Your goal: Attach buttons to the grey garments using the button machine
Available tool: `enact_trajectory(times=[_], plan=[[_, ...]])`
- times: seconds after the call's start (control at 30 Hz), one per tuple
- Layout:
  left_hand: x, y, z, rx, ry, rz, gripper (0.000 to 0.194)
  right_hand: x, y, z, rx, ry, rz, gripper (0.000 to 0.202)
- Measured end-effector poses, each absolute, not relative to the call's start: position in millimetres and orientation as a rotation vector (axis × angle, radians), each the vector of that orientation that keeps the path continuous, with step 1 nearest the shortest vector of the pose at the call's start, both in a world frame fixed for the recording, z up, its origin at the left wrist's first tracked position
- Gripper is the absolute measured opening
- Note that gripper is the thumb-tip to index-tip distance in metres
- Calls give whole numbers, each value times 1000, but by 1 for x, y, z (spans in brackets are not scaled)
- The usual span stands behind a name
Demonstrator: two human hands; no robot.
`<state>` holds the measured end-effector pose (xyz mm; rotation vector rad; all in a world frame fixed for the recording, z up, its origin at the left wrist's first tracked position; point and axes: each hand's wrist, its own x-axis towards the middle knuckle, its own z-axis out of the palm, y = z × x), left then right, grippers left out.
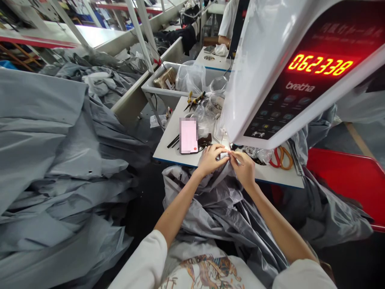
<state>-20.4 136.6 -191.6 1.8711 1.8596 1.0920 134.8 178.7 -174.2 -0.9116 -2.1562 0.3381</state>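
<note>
My left hand [212,157] is closed on the edge of a silvery grey fabric [207,200], its fingers curled over it at the machine's working point. Just to the right, my right hand [244,166] pinches with thumb and forefinger at the same spot; a small part may be hidden between the fingertips. From both hands the fabric hangs in folds over my lap. Above and ahead stands a white machine [240,100] with a dark panel and a lit red display [320,65] reading 062338. Its small lamp shines beside my fingertips.
On the white table [167,138] lie a phone [189,136], pliers [195,100], clear plastic bags [207,114] and scissors [281,157] with red and orange handles. Grey fabric [54,132] is heaped at left. A red surface [345,180] stands at right. Another person's arm [224,40] shows behind.
</note>
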Motion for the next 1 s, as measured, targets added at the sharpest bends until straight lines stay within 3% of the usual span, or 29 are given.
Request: enact_trajectory(times=[0.7, 1.0], plan=[[-20, 136, -192, 1850, 1860, 1092, 21, 132, 177, -180, -794, -2178, 215, 25], [-20, 135, -191, 1846, 1867, 1091, 21, 144, 172, -194, -711, -2311, 90, 35]])
